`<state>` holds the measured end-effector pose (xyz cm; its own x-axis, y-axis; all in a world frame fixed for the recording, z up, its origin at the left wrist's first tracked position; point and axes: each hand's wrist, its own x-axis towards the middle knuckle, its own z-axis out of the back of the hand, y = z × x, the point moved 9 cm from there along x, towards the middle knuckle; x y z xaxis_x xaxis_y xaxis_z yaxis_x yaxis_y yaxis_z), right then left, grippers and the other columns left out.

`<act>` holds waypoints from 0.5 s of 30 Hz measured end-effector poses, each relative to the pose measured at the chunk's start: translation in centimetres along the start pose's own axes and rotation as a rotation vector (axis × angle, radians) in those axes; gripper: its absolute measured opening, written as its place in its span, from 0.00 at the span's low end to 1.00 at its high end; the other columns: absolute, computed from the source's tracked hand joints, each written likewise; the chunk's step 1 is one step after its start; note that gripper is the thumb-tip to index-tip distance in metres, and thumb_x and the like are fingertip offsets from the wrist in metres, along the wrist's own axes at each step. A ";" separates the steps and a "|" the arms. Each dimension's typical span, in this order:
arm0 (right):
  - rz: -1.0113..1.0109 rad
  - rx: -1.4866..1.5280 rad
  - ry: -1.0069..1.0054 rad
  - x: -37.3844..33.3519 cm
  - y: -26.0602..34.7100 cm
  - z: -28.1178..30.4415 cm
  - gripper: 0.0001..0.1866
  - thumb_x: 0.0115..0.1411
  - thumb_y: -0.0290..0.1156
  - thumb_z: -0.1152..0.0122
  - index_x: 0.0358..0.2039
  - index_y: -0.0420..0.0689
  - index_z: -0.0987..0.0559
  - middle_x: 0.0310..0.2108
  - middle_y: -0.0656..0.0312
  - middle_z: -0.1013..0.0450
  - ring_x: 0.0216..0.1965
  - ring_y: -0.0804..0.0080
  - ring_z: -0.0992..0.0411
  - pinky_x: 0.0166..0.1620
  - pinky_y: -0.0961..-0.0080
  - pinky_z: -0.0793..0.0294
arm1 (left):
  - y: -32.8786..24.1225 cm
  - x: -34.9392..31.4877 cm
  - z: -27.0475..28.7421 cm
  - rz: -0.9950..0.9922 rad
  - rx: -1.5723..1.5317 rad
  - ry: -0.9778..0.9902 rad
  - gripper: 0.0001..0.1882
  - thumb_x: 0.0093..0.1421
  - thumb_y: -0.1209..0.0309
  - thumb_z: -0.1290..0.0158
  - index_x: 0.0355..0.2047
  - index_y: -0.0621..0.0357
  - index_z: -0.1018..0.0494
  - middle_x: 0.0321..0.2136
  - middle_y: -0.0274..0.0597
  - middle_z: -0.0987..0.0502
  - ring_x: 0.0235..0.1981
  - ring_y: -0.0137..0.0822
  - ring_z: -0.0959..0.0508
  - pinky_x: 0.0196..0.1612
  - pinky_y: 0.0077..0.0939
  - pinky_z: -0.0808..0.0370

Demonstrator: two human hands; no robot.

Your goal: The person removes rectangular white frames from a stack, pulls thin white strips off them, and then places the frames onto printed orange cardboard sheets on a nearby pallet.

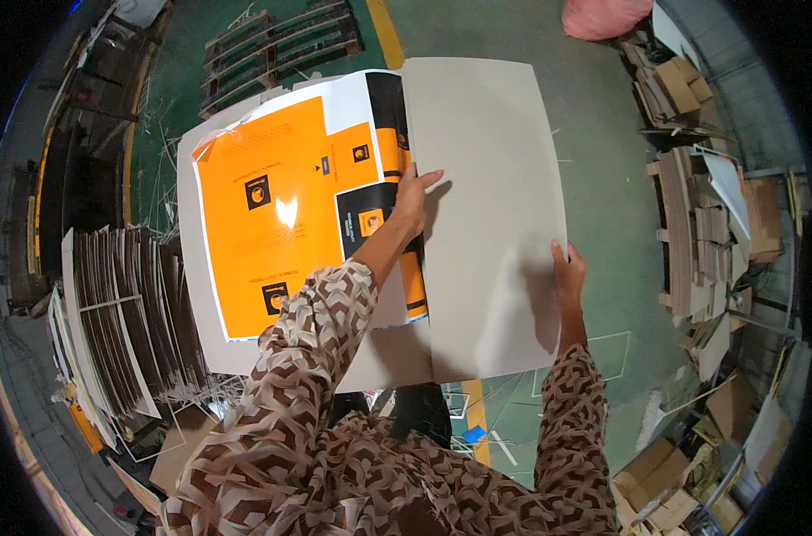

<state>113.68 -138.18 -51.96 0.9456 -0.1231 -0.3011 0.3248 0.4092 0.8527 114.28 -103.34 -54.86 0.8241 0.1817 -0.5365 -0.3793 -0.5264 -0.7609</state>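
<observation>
A large plain grey cardboard sheet [491, 152] is held up in front of me, covering the right part of a stack. My left hand [409, 207] is closed at its left edge, with the thumb lying over the grey face; the other fingers are partly hidden. At the right edge, my right hand [568, 272] grips the same sheet, thumb upward. To the left lies a glossy printed sheet [231, 223] in orange, black and white, its top left corner slightly creased. Beneath it, more grey board [194, 192] shows along the left side.
Thin boards [124, 313] stand packed on edge at the left. A wooden pallet [281, 49] lies on the green floor at the back left. Cardboard stacks [692, 232] line the right side, below a pink bag [605, 16]. Offcut strips [504, 447] litter the floor near me.
</observation>
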 end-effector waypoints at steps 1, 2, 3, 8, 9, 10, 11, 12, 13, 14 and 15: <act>-0.004 -0.006 0.011 -0.3 1.0 -0.8 0.19 0.57 0.39 0.44 0.40 0.34 0.24 0.36 0.55 0.28 0.36 0.69 0.32 0.41 0.72 0.33 | -0.2 0.0 0.7 -0.082 0.023 -0.011 0.38 0.51 0.68 0.47 0.60 0.62 0.49 0.60 0.50 0.47 0.62 0.44 0.52 0.62 0.42 0.60; -0.065 0.020 0.025 -1.0 2.3 -1.3 0.20 0.58 0.40 0.45 0.41 0.34 0.25 0.36 0.53 0.28 0.37 0.66 0.31 0.43 0.70 0.33 | 0.3 -0.7 1.2 -0.001 -0.007 -0.152 0.32 0.51 0.69 0.48 0.57 0.62 0.43 0.57 0.48 0.42 0.60 0.43 0.50 0.62 0.41 0.58; -0.119 0.047 0.042 -1.3 2.9 -1.6 0.21 0.58 0.40 0.45 0.42 0.35 0.25 0.37 0.51 0.28 0.38 0.64 0.31 0.44 0.69 0.33 | 0.3 -0.5 1.2 0.004 -0.012 -0.154 0.32 0.51 0.69 0.48 0.57 0.62 0.43 0.57 0.48 0.42 0.60 0.43 0.50 0.62 0.41 0.58; 0.062 -0.213 0.086 1.8 0.2 -1.5 0.24 0.57 0.45 0.47 0.45 0.36 0.26 0.41 0.47 0.28 0.43 0.56 0.31 0.49 0.65 0.35 | 1.3 1.9 1.7 -0.057 -0.072 -0.060 0.30 0.54 0.68 0.50 0.57 0.62 0.43 0.57 0.48 0.43 0.61 0.43 0.51 0.62 0.41 0.60; 0.055 -0.215 0.108 1.7 0.7 -2.2 0.25 0.57 0.47 0.48 0.45 0.37 0.26 0.43 0.46 0.29 0.45 0.54 0.31 0.51 0.64 0.36 | 1.6 2.2 2.7 -0.100 -0.132 -0.011 0.33 0.52 0.69 0.49 0.58 0.62 0.45 0.58 0.49 0.43 0.62 0.44 0.52 0.62 0.39 0.59; 0.038 -0.220 0.088 1.8 -1.0 -1.7 0.25 0.57 0.47 0.48 0.45 0.37 0.26 0.43 0.46 0.29 0.45 0.54 0.31 0.51 0.64 0.36 | 1.8 1.7 2.2 -0.082 -0.130 0.008 0.33 0.52 0.69 0.49 0.58 0.62 0.45 0.58 0.49 0.43 0.62 0.44 0.52 0.62 0.39 0.59; 0.099 -0.379 0.028 2.2 -3.1 -0.9 0.24 0.57 0.47 0.48 0.45 0.39 0.26 0.43 0.47 0.28 0.46 0.54 0.31 0.51 0.64 0.36 | 1.1 1.0 1.4 -0.090 -0.054 0.016 0.33 0.53 0.69 0.49 0.58 0.65 0.46 0.57 0.52 0.44 0.61 0.45 0.50 0.62 0.39 0.58; 0.164 -0.538 -0.015 2.3 -4.1 -0.5 0.24 0.57 0.46 0.48 0.45 0.40 0.25 0.43 0.48 0.28 0.46 0.54 0.31 0.51 0.64 0.36 | 0.3 0.0 1.3 -0.105 0.020 0.009 0.33 0.53 0.68 0.49 0.57 0.67 0.46 0.57 0.55 0.44 0.61 0.46 0.49 0.62 0.38 0.56; 0.164 -0.538 -0.007 2.0 -4.0 -0.3 0.24 0.57 0.46 0.48 0.45 0.40 0.25 0.43 0.48 0.28 0.46 0.54 0.31 0.51 0.64 0.36 | 0.1 -0.8 1.7 -0.103 0.019 0.001 0.33 0.53 0.68 0.49 0.57 0.67 0.46 0.57 0.55 0.44 0.61 0.46 0.49 0.62 0.38 0.56; 0.184 -0.665 0.042 2.0 -3.4 -0.5 0.23 0.57 0.45 0.48 0.45 0.39 0.25 0.42 0.49 0.27 0.44 0.58 0.30 0.49 0.68 0.35 | 0.2 -1.3 1.9 -0.070 0.067 -0.001 0.34 0.53 0.68 0.48 0.57 0.71 0.47 0.57 0.58 0.44 0.60 0.47 0.48 0.62 0.37 0.55; 0.205 -0.792 0.094 2.1 -2.8 -0.6 0.23 0.57 0.44 0.47 0.44 0.38 0.25 0.40 0.50 0.27 0.43 0.62 0.30 0.48 0.73 0.34 | 0.5 -1.7 2.1 -0.036 0.114 -0.005 0.35 0.53 0.67 0.48 0.56 0.74 0.47 0.56 0.62 0.44 0.60 0.48 0.46 0.61 0.36 0.53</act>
<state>114.72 -139.08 -55.24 0.9679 0.0854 -0.2364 0.0033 0.9362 0.3516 111.77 -102.12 -55.06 0.8358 0.2032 -0.5101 -0.3954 -0.4219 -0.8159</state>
